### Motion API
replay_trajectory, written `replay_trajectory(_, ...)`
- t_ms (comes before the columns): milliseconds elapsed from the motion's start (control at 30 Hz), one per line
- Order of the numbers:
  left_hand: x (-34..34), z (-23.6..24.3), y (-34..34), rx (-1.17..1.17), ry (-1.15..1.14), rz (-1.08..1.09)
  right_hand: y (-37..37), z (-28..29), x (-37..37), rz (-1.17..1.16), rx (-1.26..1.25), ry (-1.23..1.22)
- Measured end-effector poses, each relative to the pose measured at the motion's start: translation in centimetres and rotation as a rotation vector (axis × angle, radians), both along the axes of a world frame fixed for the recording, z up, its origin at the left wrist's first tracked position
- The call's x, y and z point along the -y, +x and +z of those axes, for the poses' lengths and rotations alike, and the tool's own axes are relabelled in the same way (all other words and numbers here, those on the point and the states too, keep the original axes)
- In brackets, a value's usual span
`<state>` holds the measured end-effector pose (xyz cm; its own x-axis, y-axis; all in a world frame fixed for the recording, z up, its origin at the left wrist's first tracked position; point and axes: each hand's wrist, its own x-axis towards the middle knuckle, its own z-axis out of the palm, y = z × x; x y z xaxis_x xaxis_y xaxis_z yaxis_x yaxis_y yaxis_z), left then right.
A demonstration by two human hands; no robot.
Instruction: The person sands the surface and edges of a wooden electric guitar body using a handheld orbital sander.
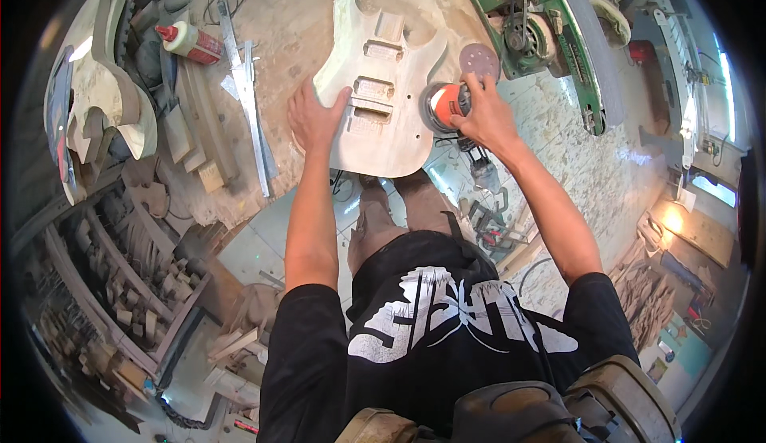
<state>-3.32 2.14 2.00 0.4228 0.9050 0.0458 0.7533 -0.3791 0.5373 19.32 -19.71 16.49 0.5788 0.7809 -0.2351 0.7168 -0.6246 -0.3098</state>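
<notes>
A pale wooden electric guitar body (383, 144) lies on the workbench, with routed pickup cavities down its middle and small drilled holes on its right side. My left hand (315, 120) grips its left edge, the thumb resting on the top face. My right hand (485, 116) is wrapped round an orange and black orbital sander (444, 108), which is at the body's right edge; whether its pad touches the wood I cannot tell. Just beyond the sander lies a round brownish-purple sanding disc (477, 58) with holes in it.
On the workbench (291, 12) at left are a glue bottle (195, 45) with a red cap, metal rulers (249, 116) and wood strips. More guitar bodies (112, 68) stand far left. A green belt sander (550, 36) is at the far right. Wood offcuts fill a rack (120, 267) lower left.
</notes>
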Motion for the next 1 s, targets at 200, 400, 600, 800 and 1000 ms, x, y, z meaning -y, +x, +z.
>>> replay_trajectory(200, 0.1, -0.2, -0.2, -0.038, 0.023, 0.013, -2.3, 0.9, -1.7, 0.050, 0.004, -0.028)
replay_trajectory(400, -0.1, 0.0, -0.1, -0.044, 0.007, -0.005, -0.7, -0.2, -1.4, 0.031, 0.036, 0.047)
replay_trajectory(600, 0.1, 0.1, 0.1, -0.022, 0.015, 0.004, 0.0, 0.4, -2.1, -0.028, 0.035, -0.020)
replay_trajectory(800, 0.0, 0.2, -0.3, -0.035, 0.006, 0.000, -2.9, 1.0, -2.6, 0.108, 0.018, -0.003)
replay_trajectory(1000, 0.1, -0.2, 0.1, 0.019, 0.015, 0.017, 0.2, -0.4, -1.7, -0.029, 0.049, 0.013)
